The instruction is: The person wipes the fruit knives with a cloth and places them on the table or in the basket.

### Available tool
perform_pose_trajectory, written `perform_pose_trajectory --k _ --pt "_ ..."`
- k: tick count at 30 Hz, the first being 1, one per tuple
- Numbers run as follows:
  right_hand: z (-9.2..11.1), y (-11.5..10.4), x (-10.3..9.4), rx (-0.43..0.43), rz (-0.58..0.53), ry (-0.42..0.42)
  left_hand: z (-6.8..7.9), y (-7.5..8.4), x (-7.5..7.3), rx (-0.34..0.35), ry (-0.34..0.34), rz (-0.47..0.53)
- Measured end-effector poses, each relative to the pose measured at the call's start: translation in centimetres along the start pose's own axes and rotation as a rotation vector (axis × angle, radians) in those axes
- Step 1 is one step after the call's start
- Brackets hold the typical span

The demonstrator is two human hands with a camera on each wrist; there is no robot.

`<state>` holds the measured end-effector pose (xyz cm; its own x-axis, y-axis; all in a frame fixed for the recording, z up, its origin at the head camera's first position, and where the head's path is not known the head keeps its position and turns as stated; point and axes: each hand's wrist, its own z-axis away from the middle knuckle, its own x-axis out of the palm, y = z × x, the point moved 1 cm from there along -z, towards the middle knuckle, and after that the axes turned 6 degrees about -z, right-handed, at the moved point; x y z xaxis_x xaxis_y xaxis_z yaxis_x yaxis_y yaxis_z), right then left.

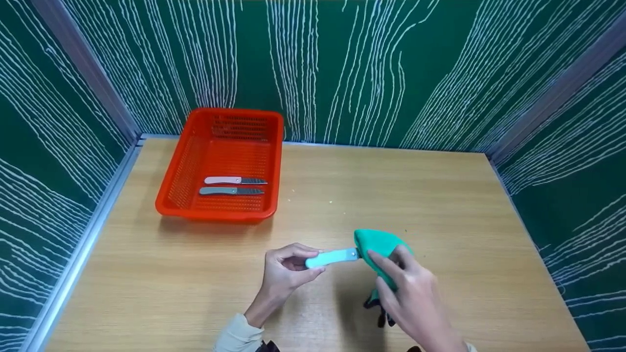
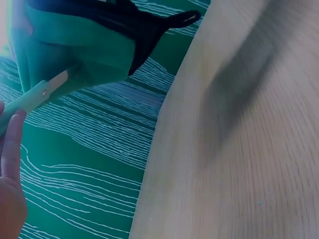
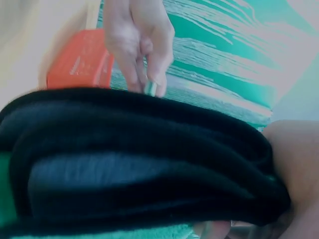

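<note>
My left hand (image 1: 287,273) pinches the pale green handle of a small knife (image 1: 333,257) between thumb and fingers, over the table. The knife's blade points right and mostly disappears into a folded green cloth (image 1: 379,243) with black trim. With my right hand (image 1: 414,296) I hold that cloth around the blade, index finger lying along it. In the left wrist view a short stretch of the blade (image 2: 59,79) shows between handle and cloth. The cloth's black trim (image 3: 139,149) fills much of the right wrist view.
A red plastic basket (image 1: 215,213) stands at the back left of the wooden table (image 1: 391,190). Inside it lie two knives, one with a pink handle (image 1: 222,180), one with a grey-green handle (image 1: 218,190). Green panels (image 1: 337,73) with white lines enclose the table.
</note>
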<state>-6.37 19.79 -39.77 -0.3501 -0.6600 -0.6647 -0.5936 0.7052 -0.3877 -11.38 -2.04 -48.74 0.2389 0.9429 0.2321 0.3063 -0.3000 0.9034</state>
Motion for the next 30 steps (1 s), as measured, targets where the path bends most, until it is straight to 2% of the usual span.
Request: perform_pose_trajectory --k 4,9,14,22,30 --pt "0.2 0.0 0.8 -0.019 0.032 -0.044 -0.1 -0.1 0.1 0.033 -0.001 0.030" --pt "0.5 0.1 1.3 0.016 0.078 -0.118 -0.1 -0.2 0.1 0.069 -0.008 0.045" --pt "0.6 0.3 1.3 0.034 0.117 -0.145 -0.1 -0.1 0.1 0.099 -0.009 0.045" --pt "0.8 1.0 1.0 0.071 0.130 -0.150 0.0 0.0 -0.1 0.082 0.001 0.087" --pt "0.8 1.9 0.4 0.105 0.127 -0.135 0.0 0.4 -0.7 0.058 0.020 0.075"
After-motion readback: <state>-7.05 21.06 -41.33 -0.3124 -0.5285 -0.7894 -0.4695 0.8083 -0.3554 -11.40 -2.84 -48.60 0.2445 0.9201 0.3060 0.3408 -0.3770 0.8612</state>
